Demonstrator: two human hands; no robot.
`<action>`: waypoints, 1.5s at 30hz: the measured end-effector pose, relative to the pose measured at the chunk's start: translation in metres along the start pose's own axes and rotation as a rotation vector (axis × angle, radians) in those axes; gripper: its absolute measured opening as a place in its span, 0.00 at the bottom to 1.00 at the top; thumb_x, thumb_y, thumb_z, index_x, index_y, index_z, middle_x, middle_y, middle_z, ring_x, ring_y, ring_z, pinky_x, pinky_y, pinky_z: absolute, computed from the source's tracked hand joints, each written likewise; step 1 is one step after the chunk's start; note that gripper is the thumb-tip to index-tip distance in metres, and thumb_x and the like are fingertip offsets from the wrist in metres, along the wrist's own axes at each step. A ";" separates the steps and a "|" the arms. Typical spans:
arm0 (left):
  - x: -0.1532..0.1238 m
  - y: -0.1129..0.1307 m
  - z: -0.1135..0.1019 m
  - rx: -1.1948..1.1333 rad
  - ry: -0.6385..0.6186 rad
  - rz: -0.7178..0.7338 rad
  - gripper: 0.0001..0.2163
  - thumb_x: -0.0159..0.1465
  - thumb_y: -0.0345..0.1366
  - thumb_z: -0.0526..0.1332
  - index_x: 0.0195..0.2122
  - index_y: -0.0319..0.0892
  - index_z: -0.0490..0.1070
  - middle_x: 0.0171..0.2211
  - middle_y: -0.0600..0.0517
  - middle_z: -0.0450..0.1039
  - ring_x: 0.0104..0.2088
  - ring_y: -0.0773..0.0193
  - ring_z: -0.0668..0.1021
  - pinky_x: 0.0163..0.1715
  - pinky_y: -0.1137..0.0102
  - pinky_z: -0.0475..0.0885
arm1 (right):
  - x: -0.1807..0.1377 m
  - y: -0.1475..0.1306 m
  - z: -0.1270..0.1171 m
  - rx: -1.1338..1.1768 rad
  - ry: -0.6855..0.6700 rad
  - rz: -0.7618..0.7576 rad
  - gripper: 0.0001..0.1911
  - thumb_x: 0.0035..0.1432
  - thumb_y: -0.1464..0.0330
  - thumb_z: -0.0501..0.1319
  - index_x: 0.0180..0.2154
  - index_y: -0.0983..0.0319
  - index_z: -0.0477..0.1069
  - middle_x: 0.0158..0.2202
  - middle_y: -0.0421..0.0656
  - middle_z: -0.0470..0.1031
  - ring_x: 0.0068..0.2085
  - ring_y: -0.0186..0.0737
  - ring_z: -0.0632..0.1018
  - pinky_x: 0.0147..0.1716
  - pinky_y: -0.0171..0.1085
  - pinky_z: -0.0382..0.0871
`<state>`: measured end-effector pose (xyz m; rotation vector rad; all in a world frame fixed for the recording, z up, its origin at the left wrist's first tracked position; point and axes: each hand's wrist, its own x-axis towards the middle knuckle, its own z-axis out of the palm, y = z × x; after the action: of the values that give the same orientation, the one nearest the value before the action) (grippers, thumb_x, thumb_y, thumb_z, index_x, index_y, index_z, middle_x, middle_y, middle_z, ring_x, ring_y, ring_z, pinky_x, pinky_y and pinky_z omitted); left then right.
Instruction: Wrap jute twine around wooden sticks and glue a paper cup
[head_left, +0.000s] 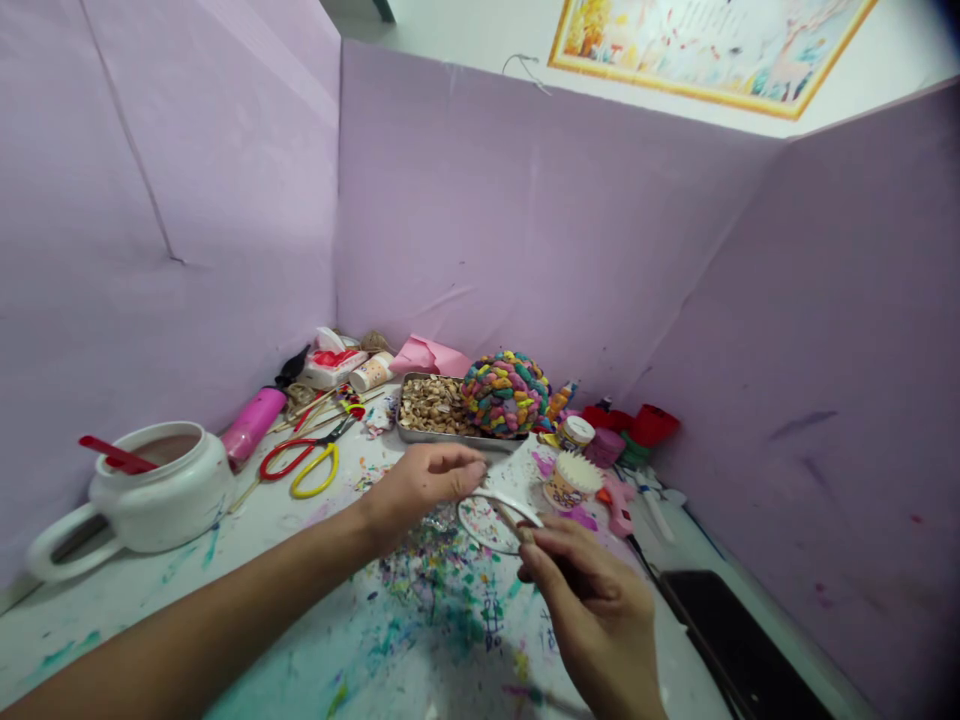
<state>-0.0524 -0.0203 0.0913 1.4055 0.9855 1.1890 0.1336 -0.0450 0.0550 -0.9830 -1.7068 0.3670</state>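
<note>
Far left there's the white pot with a red spoon in it, then the red and yellow scissors lying flat. My left hand has its fingers pinched shut on the far edge of the white round piece, which sits low over the paint-splattered surface, just in front of the metal tray and the colourful ball. My right hand has its fingers closed around a thin stick – brush or skewer, can't tell – tip at the piece's near rim. Honestly the pinch is tiny, so pushing too hard with the stick could flip the piece out. The paper cup is near enough for my right knuckles to knock over.
</note>
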 end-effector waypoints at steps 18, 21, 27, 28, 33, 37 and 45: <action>0.003 -0.012 0.005 0.137 0.129 -0.096 0.07 0.53 0.35 0.52 0.20 0.40 0.60 0.17 0.58 0.58 0.20 0.70 0.61 0.22 0.74 0.56 | 0.014 -0.017 0.031 0.002 -0.131 -0.123 0.07 0.51 0.74 0.58 0.30 0.61 0.74 0.35 0.49 0.77 0.35 0.43 0.77 0.35 0.39 0.72; 0.003 -0.013 0.000 0.249 0.002 -0.090 0.08 0.52 0.34 0.53 0.17 0.41 0.58 0.16 0.58 0.56 0.19 0.70 0.60 0.20 0.74 0.53 | 0.022 -0.007 0.017 -0.027 -0.120 -0.103 0.05 0.50 0.72 0.59 0.29 0.60 0.74 0.42 0.50 0.74 0.41 0.47 0.75 0.39 0.44 0.71; -0.011 -0.017 0.015 0.617 -0.220 -0.005 0.08 0.54 0.31 0.51 0.18 0.41 0.57 0.18 0.57 0.57 0.22 0.69 0.61 0.21 0.74 0.51 | 0.011 0.008 0.011 0.028 -0.169 -0.122 0.05 0.50 0.74 0.59 0.29 0.61 0.74 0.47 0.51 0.71 0.44 0.47 0.75 0.40 0.43 0.70; -0.012 -0.018 0.017 0.641 -0.223 -0.007 0.08 0.54 0.31 0.51 0.18 0.41 0.57 0.19 0.57 0.57 0.23 0.69 0.61 0.21 0.74 0.51 | 0.009 0.009 0.011 0.041 -0.177 -0.124 0.06 0.50 0.74 0.59 0.29 0.61 0.74 0.47 0.51 0.72 0.44 0.47 0.75 0.40 0.43 0.70; -0.009 -0.019 0.018 0.690 -0.210 -0.004 0.09 0.56 0.32 0.50 0.18 0.41 0.56 0.18 0.58 0.55 0.22 0.69 0.61 0.21 0.74 0.51 | 0.007 0.006 0.010 0.113 -0.200 -0.101 0.07 0.51 0.74 0.58 0.30 0.61 0.74 0.42 0.50 0.74 0.40 0.45 0.76 0.37 0.40 0.72; -0.010 -0.019 0.017 0.693 -0.226 0.012 0.09 0.57 0.32 0.49 0.20 0.41 0.60 0.19 0.57 0.57 0.23 0.69 0.62 0.22 0.74 0.52 | 0.007 0.004 0.011 0.135 -0.164 -0.102 0.07 0.51 0.74 0.58 0.31 0.61 0.74 0.37 0.49 0.75 0.37 0.43 0.76 0.34 0.39 0.71; -0.015 -0.015 0.021 0.643 -0.107 0.011 0.04 0.57 0.33 0.51 0.31 0.42 0.63 0.16 0.59 0.59 0.19 0.68 0.64 0.21 0.74 0.54 | 0.011 0.000 0.011 0.197 -0.150 -0.058 0.06 0.51 0.74 0.58 0.28 0.62 0.74 0.29 0.45 0.73 0.31 0.40 0.75 0.28 0.35 0.70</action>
<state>-0.0341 -0.0367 0.0735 1.9490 1.3523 0.8168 0.1229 -0.0342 0.0574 -0.7774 -1.7913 0.5714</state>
